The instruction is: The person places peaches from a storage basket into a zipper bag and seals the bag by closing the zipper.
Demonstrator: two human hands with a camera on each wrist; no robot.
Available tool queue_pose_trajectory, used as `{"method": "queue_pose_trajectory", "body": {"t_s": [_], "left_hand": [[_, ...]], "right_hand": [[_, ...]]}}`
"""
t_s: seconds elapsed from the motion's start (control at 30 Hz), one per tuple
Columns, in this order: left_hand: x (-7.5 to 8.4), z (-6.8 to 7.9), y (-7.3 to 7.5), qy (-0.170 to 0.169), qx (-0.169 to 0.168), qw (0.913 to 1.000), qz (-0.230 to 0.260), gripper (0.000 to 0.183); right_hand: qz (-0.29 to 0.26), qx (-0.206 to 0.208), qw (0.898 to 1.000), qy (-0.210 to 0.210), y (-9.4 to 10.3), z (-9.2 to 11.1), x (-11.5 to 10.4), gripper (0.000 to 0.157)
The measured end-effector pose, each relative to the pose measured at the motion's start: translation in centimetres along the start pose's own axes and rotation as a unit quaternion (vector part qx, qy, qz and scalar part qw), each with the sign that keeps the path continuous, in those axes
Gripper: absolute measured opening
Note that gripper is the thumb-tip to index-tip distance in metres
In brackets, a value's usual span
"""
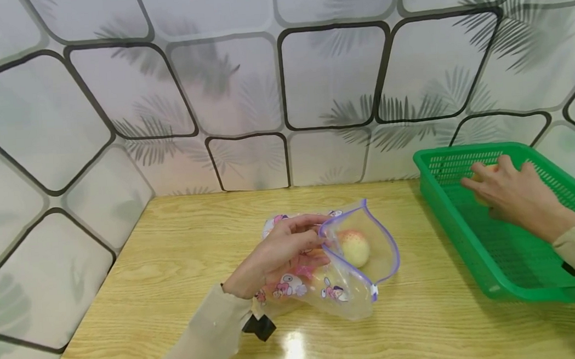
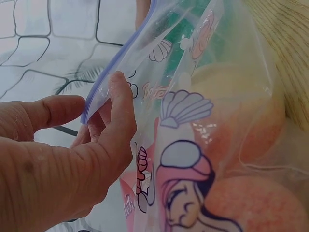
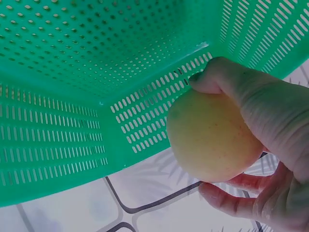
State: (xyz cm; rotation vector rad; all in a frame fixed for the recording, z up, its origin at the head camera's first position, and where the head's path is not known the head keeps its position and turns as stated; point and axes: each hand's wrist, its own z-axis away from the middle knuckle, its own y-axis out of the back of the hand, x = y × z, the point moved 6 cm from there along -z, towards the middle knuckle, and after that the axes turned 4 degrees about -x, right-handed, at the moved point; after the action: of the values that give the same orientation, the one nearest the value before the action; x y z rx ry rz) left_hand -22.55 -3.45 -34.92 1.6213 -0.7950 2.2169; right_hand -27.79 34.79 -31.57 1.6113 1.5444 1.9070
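Note:
My left hand (image 1: 282, 251) pinches the purple zip edge of a clear plastic zip bag (image 1: 346, 299) printed with cartoon figures and shells. The bag lies on its side, its mouth spread toward the right. Just inside the mouth sits a pale yellow peach (image 1: 356, 252) with a red blush; more peaches (image 2: 256, 205) show through the plastic in the left wrist view. Over at the right, my right hand (image 1: 520, 192) grips another peach (image 3: 210, 137) within the green basket (image 1: 491, 282). Thumb and fingers wrap this peach from opposite sides in the right wrist view.
The slotted basket walls rise around my right hand. Both bag and basket rest on a wood-grain table (image 1: 140, 271). Behind and to the left stands a pale covering (image 1: 335, 77) patterned with dark rounded outlines and leaves. A black object (image 1: 260, 327) is at my left cuff.

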Motion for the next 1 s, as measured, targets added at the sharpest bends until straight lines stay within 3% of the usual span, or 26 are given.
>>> {"method": "queue_pose_trajectory", "body": {"t_s": [0.27,0.5,1.0], "left_hand": [[-0.1,0.0,0.1,0.003,0.001,1.0000,-0.006,0.046],[-0.2,0.0,0.1,0.006,0.006,1.0000,-0.002,0.046],[-0.3,0.0,0.2,0.004,0.005,1.0000,0.006,0.048]], "right_hand": [[0.006,0.001,1.000,-0.011,0.8,0.2,-0.4,0.059],[-0.033,0.058,0.998,-0.012,1.9,0.2,-0.7,0.040],[-0.053,0.036,0.998,-0.029,2.1,0.4,-0.8,0.048]]}}
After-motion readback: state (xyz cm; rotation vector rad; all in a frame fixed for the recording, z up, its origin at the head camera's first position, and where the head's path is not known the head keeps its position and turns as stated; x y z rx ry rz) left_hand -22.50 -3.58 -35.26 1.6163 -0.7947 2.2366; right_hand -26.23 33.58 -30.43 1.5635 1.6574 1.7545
